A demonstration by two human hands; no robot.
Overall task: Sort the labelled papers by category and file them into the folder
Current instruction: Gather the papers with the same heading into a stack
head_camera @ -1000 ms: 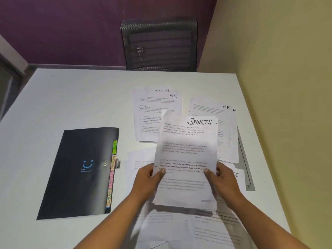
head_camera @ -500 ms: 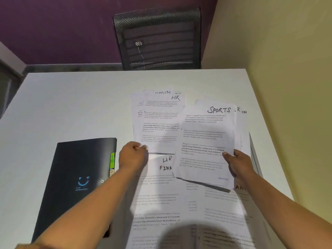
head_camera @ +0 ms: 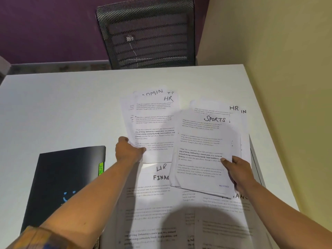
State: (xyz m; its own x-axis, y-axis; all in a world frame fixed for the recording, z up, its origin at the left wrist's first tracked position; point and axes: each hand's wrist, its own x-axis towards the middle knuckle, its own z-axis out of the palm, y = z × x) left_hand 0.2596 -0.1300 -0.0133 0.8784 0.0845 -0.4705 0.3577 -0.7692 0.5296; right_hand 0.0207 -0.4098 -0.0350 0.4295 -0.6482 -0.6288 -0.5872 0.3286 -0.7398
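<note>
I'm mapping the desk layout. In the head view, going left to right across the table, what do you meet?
black folder → left hand → HR-topped pile → SPORTS stack → right hand

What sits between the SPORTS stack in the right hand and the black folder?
The left hand, gripping the HR-topped pile, and its forearm lie across the way from the SPORTS stack to the folder, which lies shut.

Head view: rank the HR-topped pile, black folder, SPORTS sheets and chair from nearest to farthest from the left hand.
1. HR-topped pile: the left hand grips its near corner.
2. Black folder: just left of the hand.
3. SPORTS sheets: to the right, in the right hand.
4. Chair: beyond the table's far edge.
</note>
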